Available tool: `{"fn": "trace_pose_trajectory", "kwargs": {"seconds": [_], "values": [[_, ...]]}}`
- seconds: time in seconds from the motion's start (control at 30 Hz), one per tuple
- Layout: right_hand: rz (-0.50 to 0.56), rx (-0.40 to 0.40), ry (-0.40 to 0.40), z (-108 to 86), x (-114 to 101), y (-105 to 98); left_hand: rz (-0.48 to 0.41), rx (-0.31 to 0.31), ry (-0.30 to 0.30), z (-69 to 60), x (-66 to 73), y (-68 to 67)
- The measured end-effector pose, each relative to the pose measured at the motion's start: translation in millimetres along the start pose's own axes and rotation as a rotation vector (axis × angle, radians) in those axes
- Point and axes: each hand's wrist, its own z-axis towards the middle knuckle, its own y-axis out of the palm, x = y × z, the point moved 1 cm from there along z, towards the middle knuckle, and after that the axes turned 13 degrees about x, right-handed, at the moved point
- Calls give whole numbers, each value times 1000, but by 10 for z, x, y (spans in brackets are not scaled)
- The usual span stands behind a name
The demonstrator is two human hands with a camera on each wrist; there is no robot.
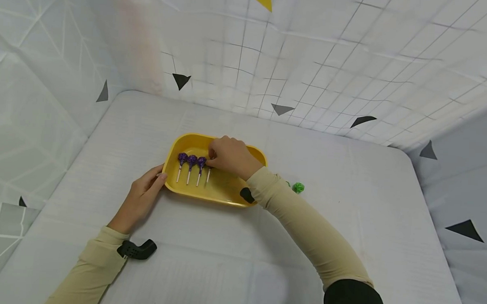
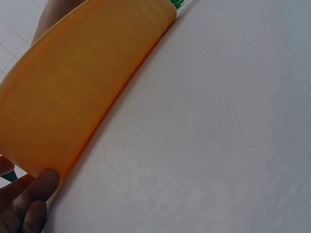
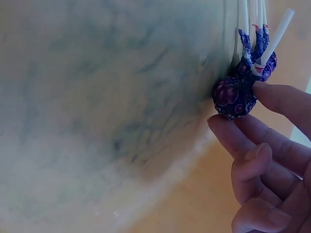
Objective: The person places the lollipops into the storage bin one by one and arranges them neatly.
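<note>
Inside a yellow tray (image 1: 217, 196), three purple-wrapped lollipops (image 1: 192, 160) lie in a row toward the left end, white sticks pointing at me. My right hand (image 1: 233, 157) reaches over the tray and pinches another purple lollipop (image 3: 234, 98) by its round head, beside that row. Its white stick sticks up at a tilt in the right wrist view. At the tray's left end, my left hand (image 1: 143, 195) holds the near corner, thumb and fingers against the outer wall. The left wrist view shows those fingers (image 2: 43, 184) low on the tray's side.
Right of the tray, a green-wrapped candy (image 1: 298, 187) lies on the white table (image 1: 207, 258), with more green partly hidden by my right sleeve (image 1: 301, 221). Patterned white sheets (image 1: 239, 53) rise behind the table and at its sides.
</note>
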Motion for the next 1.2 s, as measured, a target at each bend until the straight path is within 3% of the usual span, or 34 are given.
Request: {"fn": "trace_pose_trajectory", "kwargs": {"seconds": [0.7, 1.2], "values": [[3, 23, 55, -64, 66, -150, 11, -6, 1, 8, -10, 2], [9, -22, 64, -197, 77, -321, 4, -4, -2, -4, 2, -4]]}}
